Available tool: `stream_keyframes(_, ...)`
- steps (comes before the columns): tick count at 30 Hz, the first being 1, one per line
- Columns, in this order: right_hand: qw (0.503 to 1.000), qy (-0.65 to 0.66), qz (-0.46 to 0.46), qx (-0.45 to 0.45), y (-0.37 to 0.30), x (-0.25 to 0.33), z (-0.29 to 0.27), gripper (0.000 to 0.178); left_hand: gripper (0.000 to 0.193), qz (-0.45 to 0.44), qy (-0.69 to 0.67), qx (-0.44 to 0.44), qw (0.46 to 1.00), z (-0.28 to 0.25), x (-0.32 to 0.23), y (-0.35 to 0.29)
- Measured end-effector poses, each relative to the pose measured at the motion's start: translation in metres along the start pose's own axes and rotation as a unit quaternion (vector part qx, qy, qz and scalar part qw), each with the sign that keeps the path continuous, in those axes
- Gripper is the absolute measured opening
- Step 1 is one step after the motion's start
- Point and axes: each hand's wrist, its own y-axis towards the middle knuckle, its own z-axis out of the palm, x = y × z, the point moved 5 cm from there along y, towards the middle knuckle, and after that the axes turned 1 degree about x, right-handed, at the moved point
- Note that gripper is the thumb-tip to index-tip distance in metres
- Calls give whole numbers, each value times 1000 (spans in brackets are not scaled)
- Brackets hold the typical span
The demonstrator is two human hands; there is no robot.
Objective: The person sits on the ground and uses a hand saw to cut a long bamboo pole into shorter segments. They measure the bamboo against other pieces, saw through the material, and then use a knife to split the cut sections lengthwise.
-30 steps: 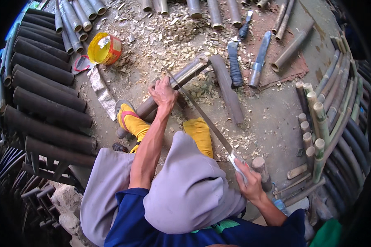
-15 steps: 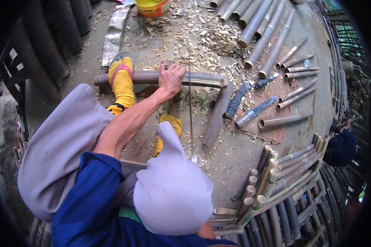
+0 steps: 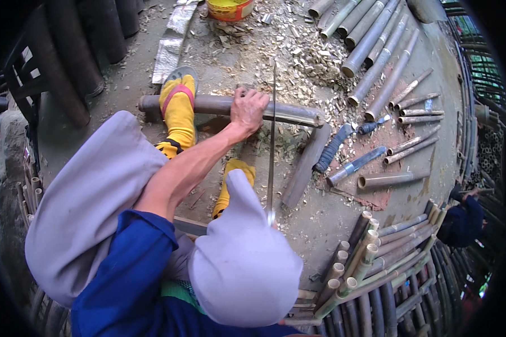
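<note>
My left hand (image 3: 248, 110) is closed around a dark bamboo tube (image 3: 295, 113) that lies crosswise in front of me. Just right of those fingers, a long thin saw blade (image 3: 273, 140) crosses the tube, its far tip reaching past it. The blade's near end shows a bright metal part (image 3: 271, 218) beside my grey-clad knee (image 3: 242, 253). My right hand is hidden behind that knee. My left foot (image 3: 179, 104), in a yellow sock and a sandal with a red strap, presses on the tube's left part. A dark wooden block (image 3: 306, 165) stands under the tube's right end.
Wood chips (image 3: 320, 62) cover the ground beyond the tube. To the right lie a cord-wrapped tool handle (image 3: 334, 147), a blue-grey sheath-like piece (image 3: 356, 166) and several short bamboo lengths (image 3: 393, 178). A bamboo rack (image 3: 371, 281) stands near right. Another person (image 3: 461, 222) is at far right.
The whole view has shifted, so the scene sits further right and slightly lower. The saw blade's angle differs slightly. A bit of my right forearm, seen before below the knee, is hidden now.
</note>
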Motion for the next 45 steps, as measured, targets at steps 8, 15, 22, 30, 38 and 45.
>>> stream_keyframes(8,998,40,-38,-11,82,30,28,39,20,10,-1,-27,1000,-13,9,6)
stream_keyframes(15,1000,22,21,5,18,-1,5,38,24,3,-10,-26,1000,-5,4,2)
stream_keyframes(22,999,18,-34,-13,104,35,33,38,29,10,-36,13,999,-15,1,-1)
stream_keyframes(30,998,50,-17,-21,40,-13,16,38,32,-12,-4,31,999,0,5,3)
stream_keyframes(38,999,26,-46,-11,88,23,27,37,33,-2,-1,28,1000,-10,13,15)
stream_keyframes(45,999,45,-21,-20,48,-13,17,38,33,-5,2,59,998,-4,5,8)
